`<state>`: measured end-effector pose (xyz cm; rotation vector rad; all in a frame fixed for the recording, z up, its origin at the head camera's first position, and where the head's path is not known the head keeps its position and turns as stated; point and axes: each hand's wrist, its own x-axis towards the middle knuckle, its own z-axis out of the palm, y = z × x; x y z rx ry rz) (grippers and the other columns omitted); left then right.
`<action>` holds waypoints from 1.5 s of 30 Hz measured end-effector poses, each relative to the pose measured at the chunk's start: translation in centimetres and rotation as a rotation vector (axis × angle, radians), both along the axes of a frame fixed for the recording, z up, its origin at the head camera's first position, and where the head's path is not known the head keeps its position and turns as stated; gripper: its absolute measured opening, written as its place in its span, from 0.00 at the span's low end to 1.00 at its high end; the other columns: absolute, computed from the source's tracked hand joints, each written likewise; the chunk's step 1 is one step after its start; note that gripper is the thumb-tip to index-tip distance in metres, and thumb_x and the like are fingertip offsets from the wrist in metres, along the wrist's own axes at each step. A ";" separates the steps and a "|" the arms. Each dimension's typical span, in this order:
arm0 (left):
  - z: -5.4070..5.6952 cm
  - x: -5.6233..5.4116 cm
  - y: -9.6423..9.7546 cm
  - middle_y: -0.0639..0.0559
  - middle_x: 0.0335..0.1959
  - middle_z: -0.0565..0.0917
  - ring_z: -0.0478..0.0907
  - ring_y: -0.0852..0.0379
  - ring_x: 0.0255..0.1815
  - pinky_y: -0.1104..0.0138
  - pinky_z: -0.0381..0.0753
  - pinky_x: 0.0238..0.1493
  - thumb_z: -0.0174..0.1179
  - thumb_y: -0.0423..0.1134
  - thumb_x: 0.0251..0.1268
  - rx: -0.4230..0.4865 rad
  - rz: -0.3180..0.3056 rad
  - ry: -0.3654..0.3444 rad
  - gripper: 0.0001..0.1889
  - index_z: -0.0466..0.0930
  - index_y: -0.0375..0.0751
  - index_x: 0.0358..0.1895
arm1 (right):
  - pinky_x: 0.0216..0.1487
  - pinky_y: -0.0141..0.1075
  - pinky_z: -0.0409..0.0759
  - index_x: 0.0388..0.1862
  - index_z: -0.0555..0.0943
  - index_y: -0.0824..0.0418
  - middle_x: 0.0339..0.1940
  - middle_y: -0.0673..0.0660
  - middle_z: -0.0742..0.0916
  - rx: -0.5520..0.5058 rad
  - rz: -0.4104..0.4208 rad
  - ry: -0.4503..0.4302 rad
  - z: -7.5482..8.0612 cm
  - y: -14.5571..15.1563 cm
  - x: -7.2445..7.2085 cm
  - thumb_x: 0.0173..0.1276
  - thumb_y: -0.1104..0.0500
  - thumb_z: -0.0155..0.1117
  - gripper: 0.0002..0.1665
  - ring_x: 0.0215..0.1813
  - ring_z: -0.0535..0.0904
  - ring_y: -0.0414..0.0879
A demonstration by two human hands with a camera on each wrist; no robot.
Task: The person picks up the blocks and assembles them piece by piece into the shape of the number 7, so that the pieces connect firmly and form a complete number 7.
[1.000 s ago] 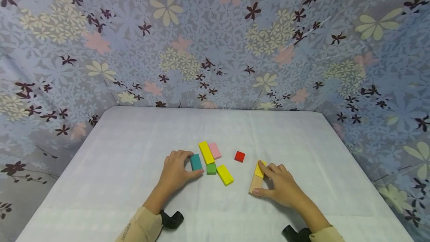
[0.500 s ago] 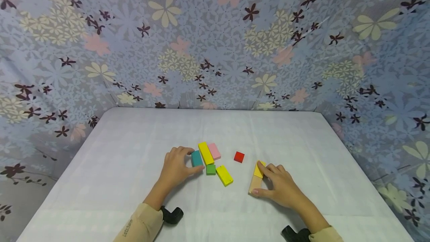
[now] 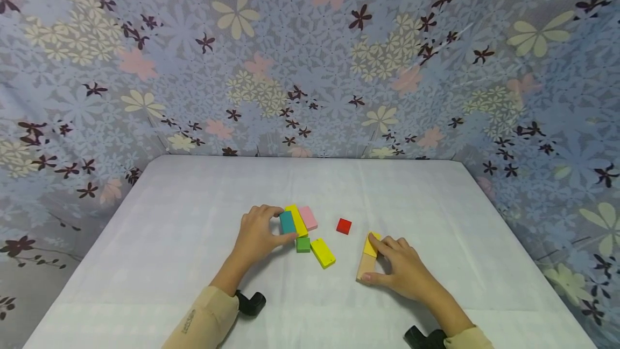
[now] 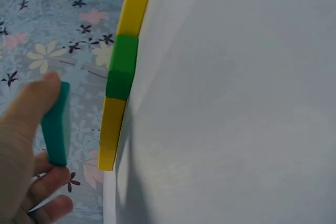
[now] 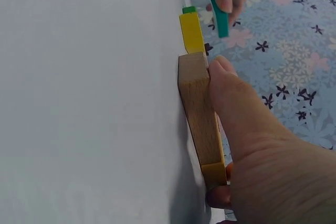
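Note:
My left hand (image 3: 256, 236) pinches a teal block (image 3: 288, 222) by its ends between thumb and fingers. In the left wrist view this teal block (image 4: 58, 124) is held up off the white surface. From the head it overlaps a long yellow block (image 3: 300, 223), which lies beside a pink block (image 3: 308, 218). Just below them sit a green block (image 3: 303, 245) and another yellow block (image 3: 323, 253). On the right, my right hand (image 3: 402, 265) spans two blocks laid end to end, its thumb at the plain wooden block (image 3: 366, 268) and its fingers at the orange-yellow block (image 3: 371, 245).
A red block (image 3: 344, 226) lies between the two groups. All the blocks are on a white-covered table (image 3: 218, 187), with flowered cloth (image 3: 310, 69) hanging behind and at the sides. A black wrist device (image 3: 251, 304) sits by the left cuff, another (image 3: 423, 338) by the right.
My left hand has lifted the teal block and carried it to the right and away from me, over the long yellow block's edge. The right hand and its two blocks have stayed put.

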<state>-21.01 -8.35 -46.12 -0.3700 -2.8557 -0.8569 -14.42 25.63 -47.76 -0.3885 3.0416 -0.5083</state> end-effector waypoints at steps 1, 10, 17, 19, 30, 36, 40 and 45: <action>0.2 -0.1 0.2 0.50 0.55 0.82 0.73 0.48 0.56 0.52 0.69 0.57 0.74 0.63 0.47 0.004 -0.007 0.005 0.36 0.80 0.47 0.57 | 0.50 0.42 0.68 0.76 0.66 0.50 0.58 0.50 0.80 -0.006 0.003 0.006 -0.1 0.0 0.0 0.47 0.17 0.61 0.63 0.48 0.65 0.42; 2.1 -1.8 3.6 0.50 0.55 0.82 0.72 0.48 0.56 0.53 0.68 0.57 0.71 0.64 0.50 0.019 -0.085 0.021 0.34 0.80 0.47 0.56 | 0.49 0.42 0.68 0.75 0.68 0.51 0.56 0.49 0.80 -0.012 0.001 0.008 -0.4 0.2 0.1 0.46 0.17 0.62 0.63 0.48 0.66 0.42; 2.9 -3.8 7.9 0.52 0.54 0.82 0.71 0.51 0.55 0.54 0.67 0.59 0.68 0.68 0.52 -0.033 -0.185 -0.021 0.36 0.79 0.50 0.59 | 0.49 0.42 0.67 0.75 0.68 0.50 0.54 0.48 0.80 -0.039 -0.005 0.011 -0.5 0.1 0.0 0.45 0.17 0.61 0.63 0.48 0.66 0.42; 3.0 -4.3 9.2 0.52 0.54 0.81 0.71 0.52 0.54 0.55 0.68 0.59 0.67 0.69 0.52 -0.059 -0.213 -0.042 0.36 0.78 0.50 0.60 | 0.49 0.43 0.67 0.74 0.69 0.50 0.54 0.48 0.80 -0.041 -0.004 0.013 -0.5 0.1 0.0 0.46 0.17 0.61 0.62 0.48 0.66 0.42; 1.6 -6.8 14.8 0.53 0.55 0.81 0.73 0.51 0.56 0.55 0.70 0.62 0.67 0.69 0.52 -0.147 -0.263 -0.081 0.36 0.78 0.50 0.61 | 0.52 0.46 0.69 0.72 0.71 0.50 0.55 0.48 0.81 -0.055 0.000 0.023 -0.7 0.3 0.1 0.48 0.17 0.61 0.60 0.49 0.68 0.42; 0.8 -6.9 16.3 0.53 0.55 0.81 0.73 0.53 0.53 0.58 0.69 0.58 0.67 0.69 0.52 -0.186 -0.283 -0.089 0.37 0.78 0.50 0.60 | 0.52 0.47 0.70 0.72 0.72 0.50 0.56 0.48 0.81 -0.057 -0.008 0.005 -0.7 0.1 0.1 0.47 0.17 0.61 0.60 0.49 0.68 0.42; 0.5 -6.9 17.0 0.53 0.54 0.81 0.71 0.53 0.51 0.59 0.67 0.55 0.67 0.70 0.51 -0.233 -0.292 -0.078 0.38 0.78 0.50 0.60 | 0.53 0.47 0.69 0.72 0.72 0.51 0.58 0.48 0.81 -0.070 0.006 0.017 -0.6 0.2 0.2 0.49 0.18 0.61 0.58 0.50 0.69 0.42; 0.3 -6.8 17.7 0.53 0.55 0.81 0.71 0.54 0.51 0.58 0.67 0.55 0.66 0.70 0.52 -0.295 -0.300 -0.080 0.38 0.78 0.50 0.61 | 0.53 0.49 0.70 0.71 0.72 0.52 0.59 0.49 0.81 -0.071 0.011 0.025 -0.4 0.2 0.2 0.50 0.19 0.61 0.57 0.51 0.69 0.43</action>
